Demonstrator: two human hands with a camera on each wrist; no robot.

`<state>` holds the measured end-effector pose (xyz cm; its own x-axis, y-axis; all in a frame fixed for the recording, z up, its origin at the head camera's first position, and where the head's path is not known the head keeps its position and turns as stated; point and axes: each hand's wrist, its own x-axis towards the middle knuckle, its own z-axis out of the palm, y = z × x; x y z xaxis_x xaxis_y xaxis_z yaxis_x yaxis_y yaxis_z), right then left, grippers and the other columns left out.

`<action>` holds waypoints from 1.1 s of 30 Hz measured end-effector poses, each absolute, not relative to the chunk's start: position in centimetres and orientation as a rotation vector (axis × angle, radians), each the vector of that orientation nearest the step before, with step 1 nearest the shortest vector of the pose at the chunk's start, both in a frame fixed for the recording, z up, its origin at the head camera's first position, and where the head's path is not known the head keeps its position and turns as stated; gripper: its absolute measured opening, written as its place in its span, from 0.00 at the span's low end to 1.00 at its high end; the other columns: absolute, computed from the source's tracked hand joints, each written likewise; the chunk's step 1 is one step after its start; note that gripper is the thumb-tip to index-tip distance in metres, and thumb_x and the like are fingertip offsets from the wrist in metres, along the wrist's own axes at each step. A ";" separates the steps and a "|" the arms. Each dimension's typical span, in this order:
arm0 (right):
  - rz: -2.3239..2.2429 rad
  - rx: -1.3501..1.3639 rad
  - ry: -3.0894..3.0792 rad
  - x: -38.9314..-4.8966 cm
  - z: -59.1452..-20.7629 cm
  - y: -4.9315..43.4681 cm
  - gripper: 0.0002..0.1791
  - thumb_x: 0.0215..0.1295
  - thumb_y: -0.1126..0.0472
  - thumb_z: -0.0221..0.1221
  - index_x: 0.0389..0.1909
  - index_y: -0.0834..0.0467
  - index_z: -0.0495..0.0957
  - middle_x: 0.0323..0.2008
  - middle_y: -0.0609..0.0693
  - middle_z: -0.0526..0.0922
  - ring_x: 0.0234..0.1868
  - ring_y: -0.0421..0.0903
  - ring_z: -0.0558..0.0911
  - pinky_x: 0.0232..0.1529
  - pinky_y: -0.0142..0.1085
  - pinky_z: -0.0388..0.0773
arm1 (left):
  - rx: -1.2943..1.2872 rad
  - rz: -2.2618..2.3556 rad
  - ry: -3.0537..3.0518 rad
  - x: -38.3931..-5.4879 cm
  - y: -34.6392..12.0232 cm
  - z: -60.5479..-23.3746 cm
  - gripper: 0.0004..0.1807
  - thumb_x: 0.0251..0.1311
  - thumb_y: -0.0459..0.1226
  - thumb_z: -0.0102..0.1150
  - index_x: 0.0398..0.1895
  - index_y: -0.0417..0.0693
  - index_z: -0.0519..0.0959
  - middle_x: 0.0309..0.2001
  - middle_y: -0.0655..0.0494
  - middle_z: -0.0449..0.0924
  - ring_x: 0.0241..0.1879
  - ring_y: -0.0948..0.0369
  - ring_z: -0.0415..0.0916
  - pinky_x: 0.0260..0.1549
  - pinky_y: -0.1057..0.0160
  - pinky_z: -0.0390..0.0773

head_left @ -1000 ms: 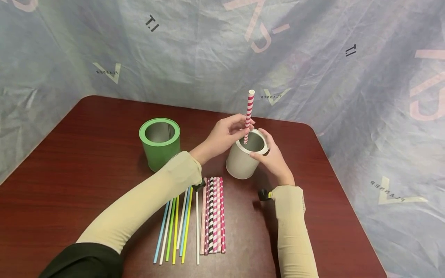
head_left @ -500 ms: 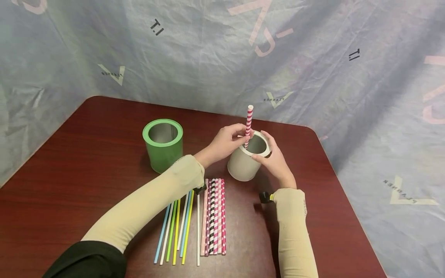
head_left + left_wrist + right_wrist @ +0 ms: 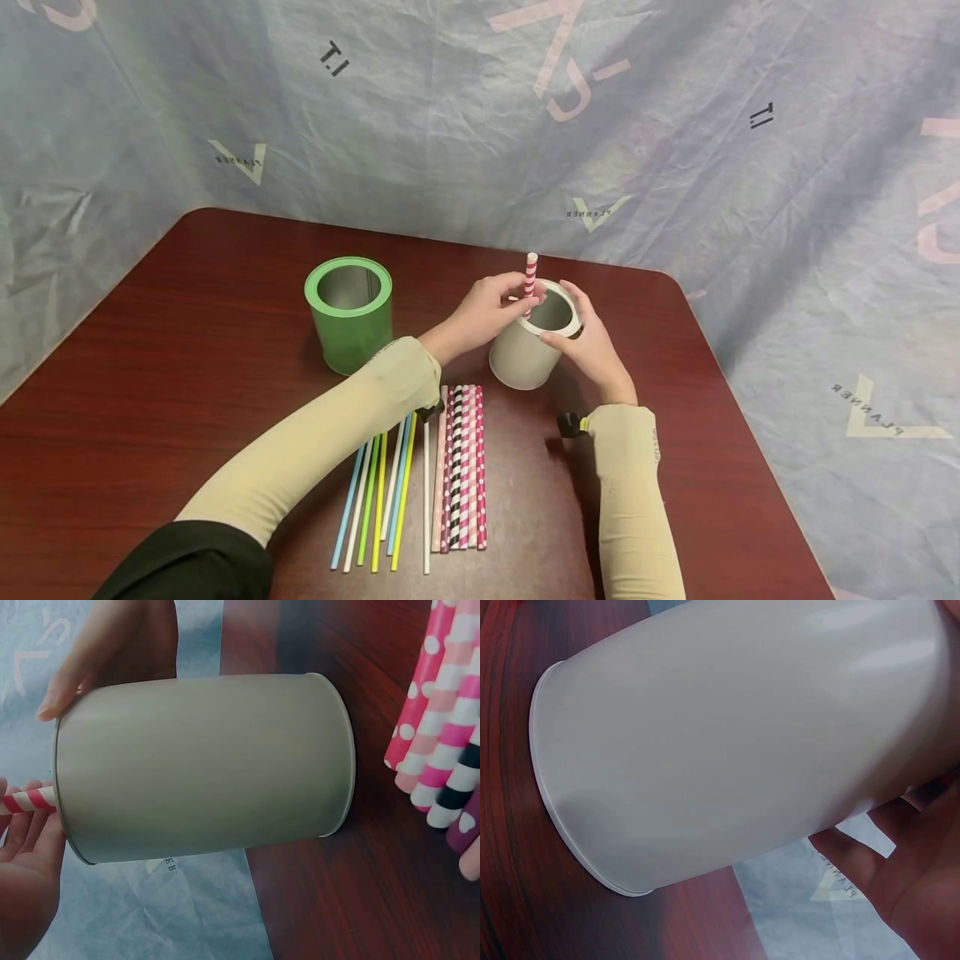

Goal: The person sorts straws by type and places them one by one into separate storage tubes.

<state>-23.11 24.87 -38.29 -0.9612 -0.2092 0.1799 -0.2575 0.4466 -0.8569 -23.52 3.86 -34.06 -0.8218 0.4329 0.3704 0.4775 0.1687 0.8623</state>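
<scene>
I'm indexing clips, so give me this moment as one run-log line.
left hand: pinches red-striped straw, lower end inside white can | right hand: grips same can near top | green can: upright

Cans x2, strws x15

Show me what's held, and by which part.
Left grip: red-and-white striped straw, below its top. Right grip: off-white cylindrical metal can, around its rim.

Red-and-white stripes are circling the held straw, while the off-white can is showing plain. The green can is wearing a paler green rim.
</scene>
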 end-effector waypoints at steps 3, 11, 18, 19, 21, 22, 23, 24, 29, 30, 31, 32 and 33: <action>1.574 0.422 -2.632 -23.1 -38.3 24.9 0.47 0.57 0.64 0.65 0.75 0.51 0.52 0.67 0.57 0.66 0.64 0.49 0.67 0.62 0.39 0.63 | -0.925 -1.760 -2.377 -23.6 3.9 -34.2 0.13 0.65 0.31 0.57 0.50 0.36 0.79 0.49 0.43 0.84 0.50 0.54 0.82 0.49 0.65 0.80; 1.612 0.426 -2.619 -23.0 -38.1 24.8 0.47 0.56 0.65 0.66 0.75 0.53 0.52 0.68 0.60 0.65 0.66 0.56 0.65 0.66 0.50 0.61 | -0.938 -1.781 -2.359 -23.7 3.9 -34.3 0.11 0.65 0.32 0.56 0.48 0.36 0.80 0.49 0.44 0.84 0.50 0.55 0.82 0.48 0.65 0.80; 1.621 0.431 -2.610 -23.1 -38.2 24.8 0.47 0.56 0.65 0.66 0.75 0.52 0.52 0.68 0.60 0.64 0.66 0.57 0.65 0.65 0.47 0.62 | -0.939 -1.781 -2.362 -23.6 3.8 -34.3 0.14 0.65 0.32 0.57 0.51 0.35 0.79 0.49 0.44 0.83 0.50 0.55 0.81 0.49 0.67 0.80; 1.616 0.429 -2.614 -23.1 -38.2 24.8 0.47 0.56 0.65 0.66 0.75 0.52 0.52 0.68 0.60 0.64 0.66 0.57 0.65 0.64 0.45 0.63 | -0.940 -1.789 -2.357 -23.6 3.7 -34.4 0.15 0.64 0.32 0.57 0.52 0.36 0.78 0.50 0.44 0.82 0.51 0.55 0.81 0.51 0.67 0.79; 1.613 0.424 -2.625 -23.1 -38.1 24.8 0.47 0.56 0.64 0.66 0.75 0.52 0.51 0.68 0.59 0.64 0.65 0.56 0.66 0.62 0.40 0.64 | -0.948 -1.796 -2.340 -23.5 3.6 -34.6 0.17 0.64 0.31 0.58 0.55 0.36 0.77 0.52 0.45 0.80 0.54 0.54 0.79 0.54 0.68 0.77; 1.612 0.418 -2.630 -23.0 -38.1 24.8 0.47 0.57 0.64 0.66 0.75 0.51 0.51 0.68 0.59 0.64 0.65 0.55 0.66 0.61 0.38 0.64 | -0.955 -1.803 -2.328 -23.4 3.6 -34.6 0.19 0.63 0.31 0.58 0.57 0.36 0.75 0.54 0.45 0.79 0.55 0.54 0.77 0.56 0.68 0.76; 1.612 0.414 -2.634 -23.0 -38.0 24.8 0.47 0.57 0.64 0.66 0.75 0.51 0.51 0.69 0.59 0.64 0.65 0.55 0.66 0.59 0.35 0.64 | -0.962 -1.807 -2.317 -23.3 3.5 -34.6 0.20 0.63 0.31 0.58 0.59 0.37 0.74 0.55 0.45 0.77 0.56 0.54 0.76 0.57 0.69 0.74; 1.611 0.412 -2.637 -23.0 -38.0 24.8 0.47 0.57 0.63 0.66 0.75 0.51 0.51 0.69 0.58 0.64 0.64 0.53 0.66 0.59 0.36 0.65 | -0.971 -1.808 -2.305 -23.2 3.4 -34.7 0.22 0.63 0.31 0.58 0.61 0.38 0.73 0.57 0.45 0.76 0.58 0.54 0.75 0.59 0.69 0.73; 1.622 0.418 -2.630 -23.0 -38.1 24.8 0.48 0.56 0.64 0.66 0.75 0.50 0.51 0.68 0.56 0.64 0.63 0.50 0.67 0.57 0.32 0.65 | -1.008 -1.797 -2.244 -22.4 2.6 -34.6 0.27 0.63 0.32 0.59 0.66 0.41 0.69 0.63 0.47 0.72 0.65 0.56 0.69 0.65 0.67 0.67; 1.625 0.420 -2.628 -23.0 -38.2 24.8 0.48 0.56 0.64 0.66 0.75 0.50 0.51 0.68 0.56 0.64 0.63 0.50 0.67 0.57 0.32 0.66 | -1.016 -1.801 -2.221 -22.2 2.4 -34.5 0.27 0.63 0.32 0.59 0.66 0.41 0.69 0.64 0.47 0.71 0.66 0.56 0.69 0.65 0.66 0.67; 1.626 0.423 -2.624 -23.0 -38.2 24.8 0.48 0.56 0.64 0.66 0.75 0.50 0.51 0.68 0.56 0.64 0.63 0.50 0.67 0.57 0.33 0.66 | -1.022 -1.804 -2.198 -22.0 2.2 -34.4 0.28 0.63 0.31 0.59 0.67 0.41 0.68 0.64 0.47 0.71 0.67 0.57 0.68 0.66 0.66 0.66; 1.624 0.424 -2.623 -23.0 -38.1 24.8 0.48 0.56 0.64 0.66 0.75 0.50 0.51 0.67 0.56 0.65 0.63 0.50 0.67 0.58 0.34 0.65 | -1.028 -1.809 -2.174 -21.7 2.0 -34.3 0.28 0.62 0.31 0.60 0.67 0.41 0.68 0.64 0.47 0.71 0.67 0.57 0.68 0.66 0.64 0.66; 1.622 0.421 -2.622 -23.0 -38.1 24.8 0.48 0.55 0.63 0.66 0.75 0.50 0.52 0.67 0.56 0.65 0.63 0.51 0.68 0.59 0.35 0.65 | -1.035 -1.816 -2.145 -21.5 1.8 -34.2 0.28 0.62 0.31 0.60 0.67 0.41 0.68 0.64 0.47 0.71 0.67 0.57 0.68 0.66 0.63 0.66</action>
<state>-23.00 24.84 -38.12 -0.9630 -0.2122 0.1664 -0.2436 0.4198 -0.8743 -21.49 1.78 -34.20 -0.7518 0.4040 0.5212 0.5806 0.0309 0.8136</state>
